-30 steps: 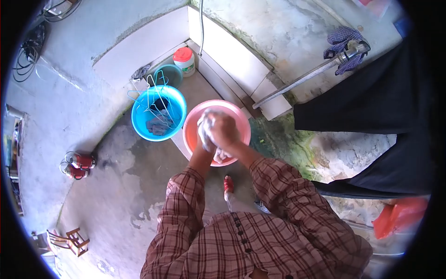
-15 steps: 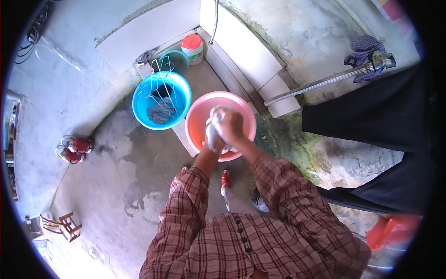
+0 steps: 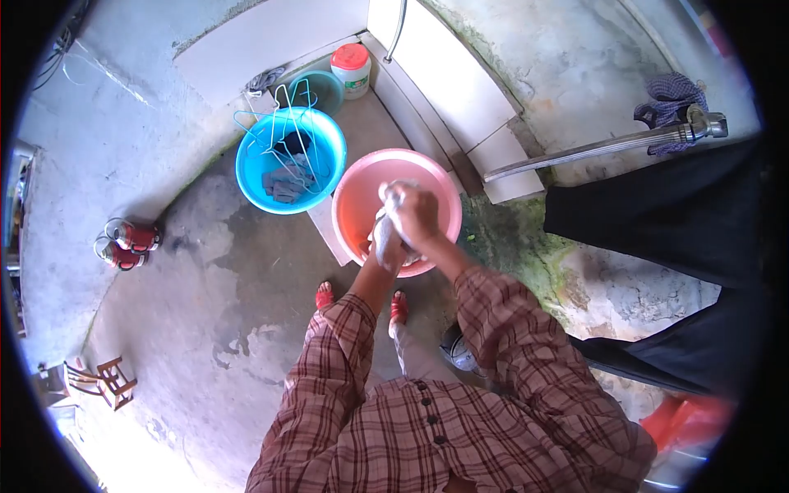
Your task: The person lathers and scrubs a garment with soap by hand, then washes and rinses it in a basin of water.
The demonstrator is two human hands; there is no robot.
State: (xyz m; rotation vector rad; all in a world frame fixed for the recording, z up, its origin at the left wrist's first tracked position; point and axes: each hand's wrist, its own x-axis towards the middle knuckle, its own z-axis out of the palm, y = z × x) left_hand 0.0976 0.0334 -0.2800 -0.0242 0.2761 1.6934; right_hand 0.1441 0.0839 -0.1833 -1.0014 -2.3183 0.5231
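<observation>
A pale, wet-looking cloth (image 3: 384, 233) is bunched between my two hands above the pink basin (image 3: 444, 185). My right hand (image 3: 418, 215) is closed round its upper part, knuckles up. My left hand (image 3: 393, 251) is pressed against the right one and gripping the same cloth, which hides most of its fingers. Below them, more pale fabric shows near the basin's front rim, though its shape is unclear.
Left of the pink basin stands a blue basin (image 3: 245, 182) with dark and grey clothes and wire hangers (image 3: 286, 123). Behind are a green basin (image 3: 329, 92) and a red-lidded tub (image 3: 352, 74). Black trousers (image 3: 657, 197) hang right near a metal bar (image 3: 596, 153). Red flasks (image 3: 136, 238) stand left.
The whole view has shifted slightly, with the basins now a little higher in it. Both hands still grip the cloth, and they have moved a little relative to the basin.
</observation>
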